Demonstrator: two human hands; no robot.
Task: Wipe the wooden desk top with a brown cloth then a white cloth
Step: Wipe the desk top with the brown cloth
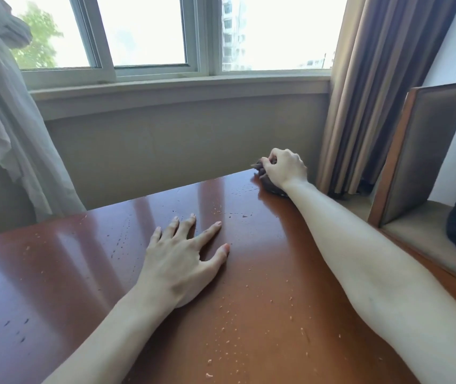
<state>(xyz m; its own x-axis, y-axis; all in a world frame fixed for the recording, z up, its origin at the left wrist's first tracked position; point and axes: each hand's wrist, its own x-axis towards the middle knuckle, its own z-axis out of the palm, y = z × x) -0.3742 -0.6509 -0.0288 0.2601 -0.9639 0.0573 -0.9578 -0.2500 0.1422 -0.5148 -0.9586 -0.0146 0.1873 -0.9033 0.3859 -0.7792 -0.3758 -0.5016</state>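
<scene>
The right hand [283, 169] was closed around the bunched brown cloth [269, 187] at the desk top's [69, 273] two o'clock corner, apparently positioned to start a stroke. The left hand [181, 261] lay open, flat at centre, probably bracing. Crumbs [249, 332] remained at six o'clock.

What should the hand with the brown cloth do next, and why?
Probably drag the brown cloth back toward the body. The right hand clutches it at the desk's far corner, crumbs dot the wood nearer the person, and the left hand lies flat, bracing.
</scene>
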